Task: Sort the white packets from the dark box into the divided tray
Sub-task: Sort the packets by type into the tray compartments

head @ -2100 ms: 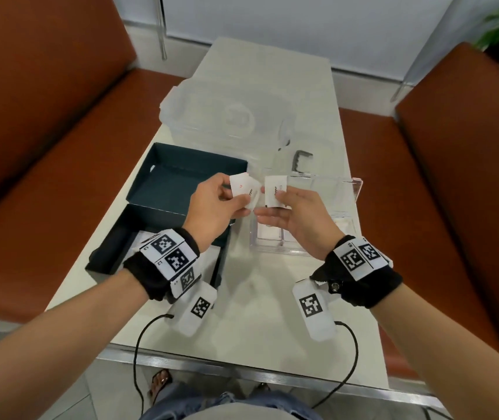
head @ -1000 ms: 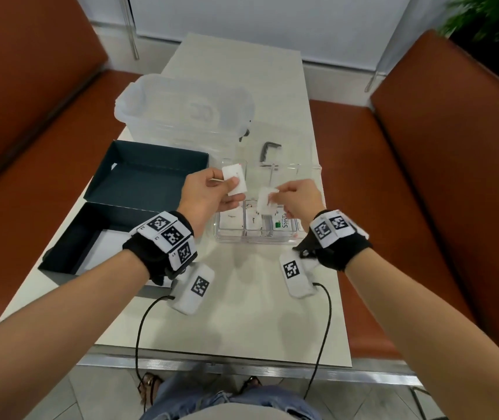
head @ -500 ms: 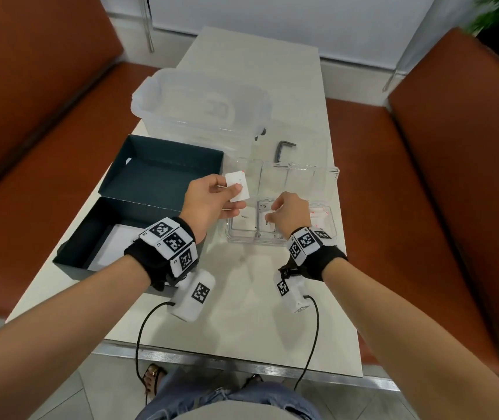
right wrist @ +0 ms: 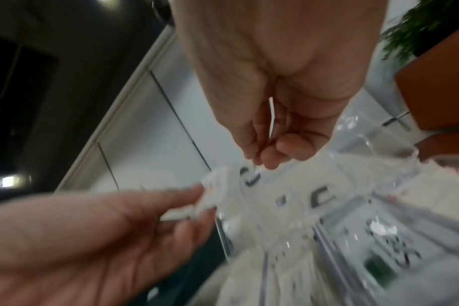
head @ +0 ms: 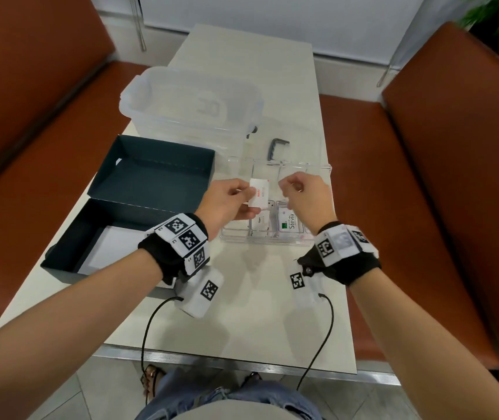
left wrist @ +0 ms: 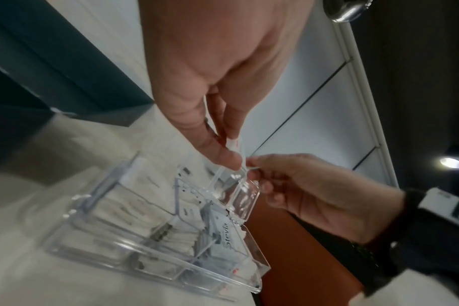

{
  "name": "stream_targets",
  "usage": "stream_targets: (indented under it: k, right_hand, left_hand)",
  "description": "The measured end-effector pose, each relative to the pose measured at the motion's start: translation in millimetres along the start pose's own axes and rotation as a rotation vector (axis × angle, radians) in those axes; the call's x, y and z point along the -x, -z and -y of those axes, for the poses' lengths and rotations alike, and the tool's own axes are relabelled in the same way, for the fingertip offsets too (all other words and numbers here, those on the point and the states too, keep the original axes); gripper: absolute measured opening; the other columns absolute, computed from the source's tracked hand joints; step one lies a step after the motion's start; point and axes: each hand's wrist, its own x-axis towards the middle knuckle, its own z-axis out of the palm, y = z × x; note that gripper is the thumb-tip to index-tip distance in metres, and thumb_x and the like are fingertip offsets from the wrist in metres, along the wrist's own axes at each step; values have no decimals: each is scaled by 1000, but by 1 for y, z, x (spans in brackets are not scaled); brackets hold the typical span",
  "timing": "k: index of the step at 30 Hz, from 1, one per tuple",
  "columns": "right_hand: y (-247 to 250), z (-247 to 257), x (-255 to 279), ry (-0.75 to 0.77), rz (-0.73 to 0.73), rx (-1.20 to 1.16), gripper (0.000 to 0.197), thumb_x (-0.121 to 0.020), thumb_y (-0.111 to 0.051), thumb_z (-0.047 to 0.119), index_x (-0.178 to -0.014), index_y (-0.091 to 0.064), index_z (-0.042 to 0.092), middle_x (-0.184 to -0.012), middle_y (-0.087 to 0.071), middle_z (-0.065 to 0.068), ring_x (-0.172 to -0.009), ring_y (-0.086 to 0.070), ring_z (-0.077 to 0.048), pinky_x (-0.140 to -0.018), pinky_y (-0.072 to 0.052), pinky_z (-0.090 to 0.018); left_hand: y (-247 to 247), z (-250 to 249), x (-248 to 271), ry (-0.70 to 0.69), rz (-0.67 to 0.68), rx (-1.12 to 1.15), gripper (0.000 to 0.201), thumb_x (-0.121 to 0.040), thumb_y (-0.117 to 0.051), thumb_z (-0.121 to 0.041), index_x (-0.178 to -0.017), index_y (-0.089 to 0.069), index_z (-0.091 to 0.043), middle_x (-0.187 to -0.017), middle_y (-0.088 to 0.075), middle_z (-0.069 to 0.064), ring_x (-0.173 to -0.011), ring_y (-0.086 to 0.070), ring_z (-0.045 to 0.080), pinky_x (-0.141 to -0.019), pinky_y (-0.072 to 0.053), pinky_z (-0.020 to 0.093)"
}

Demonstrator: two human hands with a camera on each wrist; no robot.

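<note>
L hand [head: 227, 204] thumb+fingers pinch packet [head: 259, 193] edge.

Right hand [head: 305, 201] now lifted off the divided tray [head: 314, 241], empty, fingers curled, beside the white packet [head: 259, 193] pinched in the left hand [head: 227, 204].

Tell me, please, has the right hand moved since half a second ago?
Yes. The right hand has lifted out of the divided tray, away from its near compartments, and now hovers over the far row.
</note>
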Motion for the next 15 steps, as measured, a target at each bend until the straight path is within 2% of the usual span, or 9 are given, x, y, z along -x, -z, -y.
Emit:
stream_targets:
  k: [3,5,8,10,13,15]
  right_hand:
    - [29,-4,5,-91,44,-174,10,-93,-56,24,-89,-66,24,-77,-69,4,-50,-60,-3,-48,-46,-16]
    - [39,-11,10,-139,92,-228,7,-91,-59,23,-90,-66,22,-78,-70,1,-52,-61,-6,-47,-46,-20]
    - [47,-28,15,-190,90,-289,2,-88,-66,19,-90,-65,18,-76,-68,-1,-55,-60,-9,-49,-46,-22]
    - [52,-42,14,-228,64,-321,2,-86,-68,16,-87,-66,16,-74,-67,-2,-56,-60,-10,-50,-47,-21]
    - [60,-61,8,-283,7,-270,10,-86,-68,13,-95,-68,9,-73,-66,-4,-57,-59,-10,-51,-47,-20]
    - [61,-72,2,-330,-11,-189,14,-87,-66,9,-99,-68,5,-72,-65,-4,-56,-59,-10,-50,-48,-20]
  left_hand:
    - [-25,-3,-1,-19,51,-20,7,-95,-60,-9,-98,-64,-5,-88,-69,12,-65,-70,18,-62,-60,26]
    - [-40,-2,-2,-42,73,-32,5,-94,-62,-10,-91,-65,-10,-81,-67,6,-60,-68,13,-62,-58,26]
    - [-62,-1,-1,-68,110,-82,10,-93,-64,-11,-85,-67,-16,-72,-65,0,-58,-65,10,-59,-56,24]
    - [-74,2,-2,-60,133,-131,7,-93,-65,-11,-87,-66,-16,-72,-64,0,-59,-65,10,-60,-55,25]
    - [-83,3,-3,-49,149,-238,9,-92,-64,-10,-100,-67,-11,-83,-67,4,-68,-65,15,-64,-54,27]
    - [-85,4,-4,-46,131,-273,12,-91,-63,-8,-102,-67,-10,-85,-67,5,-70,-65,17,-63,-52,27]
